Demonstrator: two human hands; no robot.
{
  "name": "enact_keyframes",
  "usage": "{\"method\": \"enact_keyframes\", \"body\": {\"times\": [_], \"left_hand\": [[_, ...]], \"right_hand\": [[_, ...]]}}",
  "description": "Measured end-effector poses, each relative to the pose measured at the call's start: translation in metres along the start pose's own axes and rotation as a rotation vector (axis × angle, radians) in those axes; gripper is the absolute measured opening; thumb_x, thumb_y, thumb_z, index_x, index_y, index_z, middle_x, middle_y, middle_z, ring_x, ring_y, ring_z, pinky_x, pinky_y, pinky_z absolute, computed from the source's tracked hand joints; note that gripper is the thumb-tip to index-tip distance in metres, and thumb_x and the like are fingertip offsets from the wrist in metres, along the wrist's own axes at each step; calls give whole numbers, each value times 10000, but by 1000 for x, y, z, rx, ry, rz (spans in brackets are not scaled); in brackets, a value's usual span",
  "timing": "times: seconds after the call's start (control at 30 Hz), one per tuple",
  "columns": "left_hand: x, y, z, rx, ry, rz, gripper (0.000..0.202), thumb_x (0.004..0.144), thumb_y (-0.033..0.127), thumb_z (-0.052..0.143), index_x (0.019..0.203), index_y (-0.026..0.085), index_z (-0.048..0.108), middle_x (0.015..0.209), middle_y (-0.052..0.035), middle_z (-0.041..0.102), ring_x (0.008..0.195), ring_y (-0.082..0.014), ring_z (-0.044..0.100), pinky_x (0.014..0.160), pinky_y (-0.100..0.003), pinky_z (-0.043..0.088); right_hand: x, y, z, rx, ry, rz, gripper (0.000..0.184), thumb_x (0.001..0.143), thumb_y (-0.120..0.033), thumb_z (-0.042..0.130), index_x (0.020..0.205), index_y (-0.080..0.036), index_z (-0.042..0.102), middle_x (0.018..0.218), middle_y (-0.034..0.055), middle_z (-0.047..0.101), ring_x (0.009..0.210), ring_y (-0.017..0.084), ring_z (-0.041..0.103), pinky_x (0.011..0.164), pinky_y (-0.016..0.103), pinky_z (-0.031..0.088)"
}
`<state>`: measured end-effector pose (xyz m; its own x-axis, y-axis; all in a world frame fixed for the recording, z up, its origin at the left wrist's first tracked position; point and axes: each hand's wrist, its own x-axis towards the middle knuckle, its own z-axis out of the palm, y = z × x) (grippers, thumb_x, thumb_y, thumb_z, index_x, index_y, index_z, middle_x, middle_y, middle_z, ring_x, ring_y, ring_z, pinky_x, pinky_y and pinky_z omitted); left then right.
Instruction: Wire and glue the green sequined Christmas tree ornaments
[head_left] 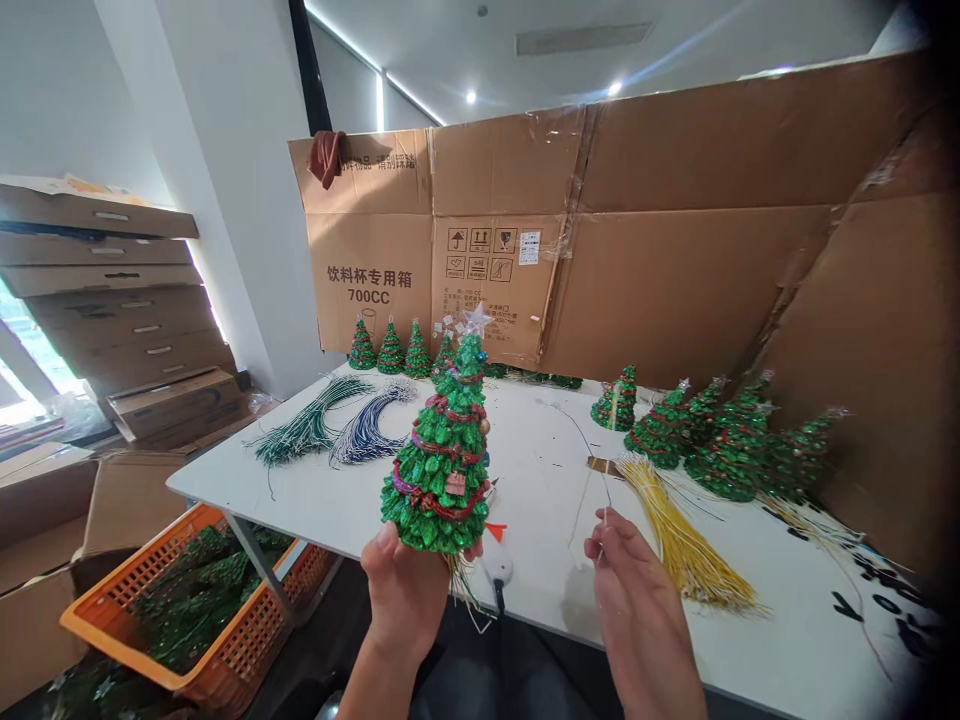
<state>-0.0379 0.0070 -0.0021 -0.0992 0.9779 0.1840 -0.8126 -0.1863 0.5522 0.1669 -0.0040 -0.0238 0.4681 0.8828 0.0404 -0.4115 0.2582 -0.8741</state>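
My left hand (405, 595) grips a green glittered miniature Christmas tree (439, 465) from below, close to the camera. The tree has red tinsel garlands, small ornaments and a silver star, and a tuft of thin wires (459, 582) hangs from its base. My right hand (630, 580) pinches a thin wire (604, 490) between thumb and fingers, just left of a bundle of yellow wires (686, 535). Bundles of green wires (307, 427) and blue wires (367, 430) lie farther along the white table (540, 480). Several finished trees (735, 445) stand at the right.
Several more trees (390, 348) stand at the table's far end against a large cardboard sheet (487, 250). An orange plastic basket (225, 620) of green pieces sits on the floor left of the table. Stacked flat boxes (127, 310) lean at the left.
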Motion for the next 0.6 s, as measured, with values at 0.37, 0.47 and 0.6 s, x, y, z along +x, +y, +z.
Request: {"method": "enact_keyframes", "body": {"times": [0.37, 0.47, 0.6], "left_hand": [[-2, -13, -12, 138, -37, 5, 775, 746, 633, 863, 1393, 235, 714, 1245, -140, 799, 1173, -412, 743, 973, -517, 623], [-4, -15, -12, 203, -59, 6, 814, 698, 603, 932, 1394, 244, 707, 1250, -139, 801, 1250, -428, 717, 1048, -538, 594], [-4, -12, -3, 336, -119, 104, 841, 674, 634, 967, 1374, 255, 697, 1328, -133, 764, 1294, -423, 693, 1084, -497, 574]], "right_hand": [[-31, -12, 32, 303, -272, 164, 283, 887, -480, 877, 901, -300, 660, 839, -36, 672, 831, 163, 631, 910, 344, 578], [-33, -9, 34, 273, -270, 150, 288, 880, -440, 896, 882, -287, 652, 747, -47, 619, 782, 140, 592, 803, 251, 548], [-35, -11, 32, 299, -182, 120, 320, 851, -445, 929, 1071, -330, 728, 786, -47, 685, 820, 141, 608, 842, 253, 554]]}}
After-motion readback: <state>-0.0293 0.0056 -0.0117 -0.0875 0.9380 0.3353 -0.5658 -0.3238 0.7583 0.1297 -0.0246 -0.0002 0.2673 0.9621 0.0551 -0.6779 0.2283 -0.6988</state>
